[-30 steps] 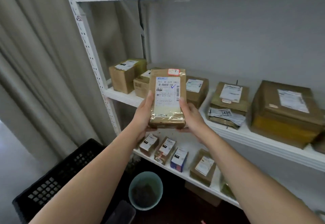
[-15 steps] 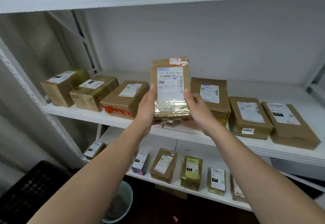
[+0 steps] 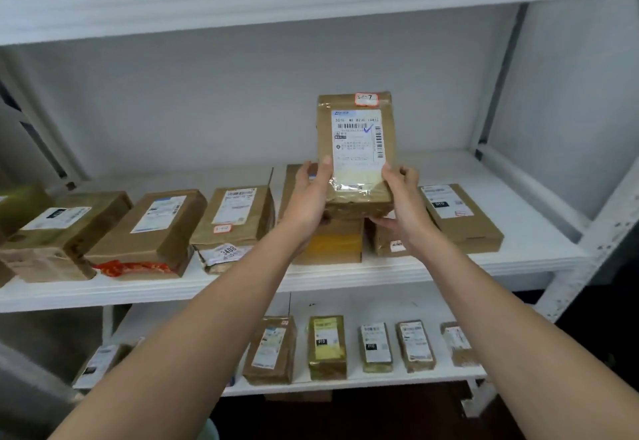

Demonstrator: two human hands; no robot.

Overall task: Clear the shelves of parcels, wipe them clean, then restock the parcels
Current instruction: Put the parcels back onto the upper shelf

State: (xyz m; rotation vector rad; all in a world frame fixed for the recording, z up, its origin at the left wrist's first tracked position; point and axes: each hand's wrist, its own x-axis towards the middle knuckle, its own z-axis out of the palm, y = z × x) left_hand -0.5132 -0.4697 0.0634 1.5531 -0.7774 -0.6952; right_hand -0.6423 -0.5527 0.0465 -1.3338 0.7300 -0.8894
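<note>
Brown paper parcels fill a white metal shelf unit in front of me, and I describe them from left to right. On the middle shelf point(image 3: 518, 260), a row of kraft-wrapped parcels lies flat with white labels facing up, so each can be read from above. Furthest left is a bulky parcel point(image 3: 58, 228). Next to it is a long one with red tape point(image 3: 148, 232) along its front edge. Beside that is a parcel point(image 3: 235, 218) with a slip marked 3408 below it.

At centre, I hold one brown parcel with a white label point(image 3: 356, 149) upright above the shelf, label towards me, probably to read it before putting it down. My left hand point(image 3: 307, 197) grips its lower left edge, thumb on the front face and fingers behind. My right hand point(image 3: 403, 197) grips the lower right edge the same way, with fingers curled under the bottom corner. So the parcel rises above my grip, its top well clear of both hands and its base between my palms. It hangs over a yellow-fronted parcel point(image 3: 332, 244) on the shelf, and I cannot tell whether they touch.

To the right, a flat parcel point(image 3: 463, 222) lies near the shelf's end. On the lower shelf point(image 3: 363, 308), smaller parcels stand in a row. The stocked shelves suggest restocking.
</note>
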